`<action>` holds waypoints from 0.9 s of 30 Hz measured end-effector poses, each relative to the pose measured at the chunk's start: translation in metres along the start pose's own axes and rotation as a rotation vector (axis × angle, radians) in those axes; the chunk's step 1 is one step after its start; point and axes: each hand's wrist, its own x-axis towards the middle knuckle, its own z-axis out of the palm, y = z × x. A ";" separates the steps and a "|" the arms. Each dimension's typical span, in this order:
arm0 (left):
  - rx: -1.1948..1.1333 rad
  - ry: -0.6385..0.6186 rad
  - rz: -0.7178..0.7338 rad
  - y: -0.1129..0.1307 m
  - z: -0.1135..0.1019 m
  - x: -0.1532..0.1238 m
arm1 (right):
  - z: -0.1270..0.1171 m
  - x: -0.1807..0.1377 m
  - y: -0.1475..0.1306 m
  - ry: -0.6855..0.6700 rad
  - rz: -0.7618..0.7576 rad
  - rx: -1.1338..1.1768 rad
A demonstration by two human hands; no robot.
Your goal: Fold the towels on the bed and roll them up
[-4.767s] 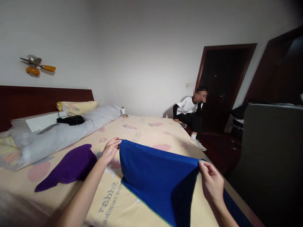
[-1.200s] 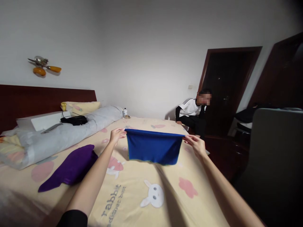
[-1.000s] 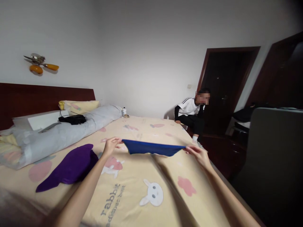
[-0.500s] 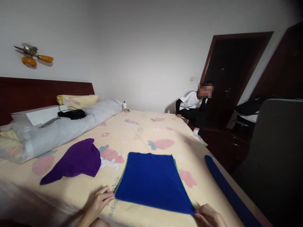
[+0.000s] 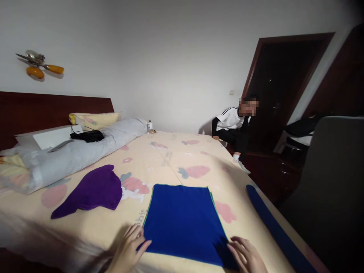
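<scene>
A blue cloth (image 5: 183,223) with green edging lies folded flat on the bed in front of me. At its near left corner is my left hand (image 5: 131,246), its thumb and fingers apart and bent over the cloth's edge. My right hand (image 5: 246,253) is at the near right corner, fingers apart, and it casts a shadow on the blue fabric. Neither hand pinches the cloth; whether the fingertips touch it is hard to tell. To the left of the blue cloth lies a crumpled purple cloth (image 5: 91,191).
The bed (image 5: 165,151) has a strawberry-print sheet. A rolled grey quilt (image 5: 85,159) carries a white box (image 5: 47,136) and a black item (image 5: 88,135). A long blue strip (image 5: 273,227) lies along the right edge. A person (image 5: 231,123) sits at the far corner. A grey chair back (image 5: 332,189) stands right.
Both hands have let go of the near corners and opened. The cloth's near edge now lies lower in view and flatter. The camera has shifted slightly.
</scene>
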 end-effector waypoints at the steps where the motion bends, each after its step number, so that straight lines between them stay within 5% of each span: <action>1: -0.017 0.005 -0.028 0.014 0.008 0.012 | 0.009 0.010 -0.015 0.021 -0.007 -0.008; 6: -0.031 -0.117 -0.076 0.075 0.071 0.059 | 0.074 0.043 -0.094 -0.149 -0.073 -0.060; 10: -0.004 -0.284 -0.064 0.079 0.103 0.052 | 0.096 0.035 -0.095 -0.272 -0.077 -0.102; 20: 0.143 -0.283 -0.071 0.001 0.078 -0.032 | 0.050 -0.025 0.010 -0.297 0.055 -0.240; 23: 0.121 -0.252 -0.161 0.002 0.076 -0.019 | 0.050 -0.005 0.003 -0.230 0.074 -0.220; 27: 0.023 -0.160 -0.163 0.024 0.084 0.047 | 0.071 0.060 -0.046 -0.244 -0.030 -0.066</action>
